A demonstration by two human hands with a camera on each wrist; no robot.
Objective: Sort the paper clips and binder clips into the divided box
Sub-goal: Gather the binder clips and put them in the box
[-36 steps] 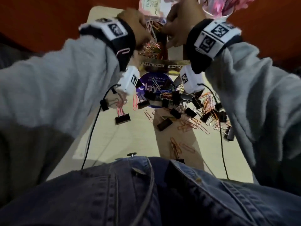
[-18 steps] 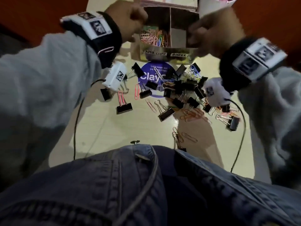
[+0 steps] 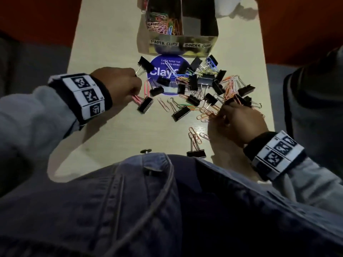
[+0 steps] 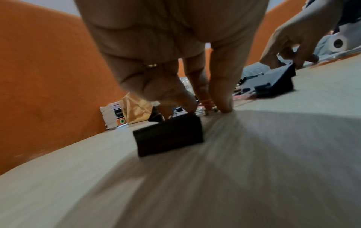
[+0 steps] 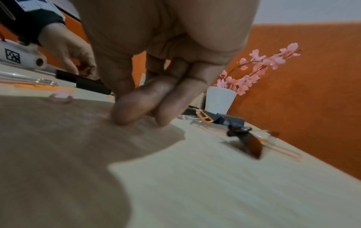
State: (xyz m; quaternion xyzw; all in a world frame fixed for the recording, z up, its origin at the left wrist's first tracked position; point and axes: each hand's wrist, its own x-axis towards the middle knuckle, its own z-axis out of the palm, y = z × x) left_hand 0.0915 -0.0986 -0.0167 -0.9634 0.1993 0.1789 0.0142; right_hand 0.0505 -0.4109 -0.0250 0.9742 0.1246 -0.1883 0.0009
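Observation:
The divided box (image 3: 181, 38) stands at the table's far end, its front labelled PAPER CLIPS and BINDER CLIPS. Coloured paper clips (image 3: 163, 21) fill its left compartment; the right one looks dark. A mixed pile of clips (image 3: 204, 82) lies in front of it. My left hand (image 3: 138, 89) (image 4: 203, 106) is down at the pile's left, fingertips closing on the pink handles of a black binder clip (image 3: 145, 105) (image 4: 168, 135). My right hand (image 3: 216, 115) (image 5: 140, 117) pinches at the orange paper clips (image 3: 205, 115), fingertips pressed together on the table.
A white vase of pink flowers (image 5: 220, 100) stands right of the box. A round blue sticker (image 3: 163, 71) lies under the pile. One binder clip (image 3: 196, 153) sits at the near table edge by my denim lap. Orange seats surround the table.
Both hands came down from the box to the table. The left went to the pink-handled binder clip, the right to the orange paper clips on the right.

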